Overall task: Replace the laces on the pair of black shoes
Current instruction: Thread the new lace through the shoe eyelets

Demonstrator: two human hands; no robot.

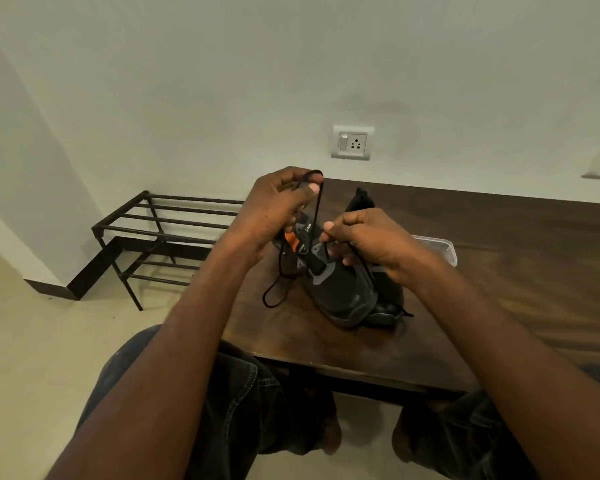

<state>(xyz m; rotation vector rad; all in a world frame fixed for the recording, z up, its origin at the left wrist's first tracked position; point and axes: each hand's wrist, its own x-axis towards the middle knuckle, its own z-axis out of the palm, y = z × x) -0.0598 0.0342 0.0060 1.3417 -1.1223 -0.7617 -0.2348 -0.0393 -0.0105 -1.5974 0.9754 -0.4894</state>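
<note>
Dark wooden counter [499, 254] against pale wall carried black shoe [340, 292]. Left hand [278, 206] pinched black lace [317, 209] high, taut; right hand [364, 240] pinched lace near eyelets (which eyelet, unclear). Advice: keep tension even, seat each crossing flat.

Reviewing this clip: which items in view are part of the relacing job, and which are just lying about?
In the job:
- near black shoe
- black lace, pinched by left hand and right hand
- second shoe behind

Lying about:
- clear plastic container
- metal shoe rack
- wall socket
</note>
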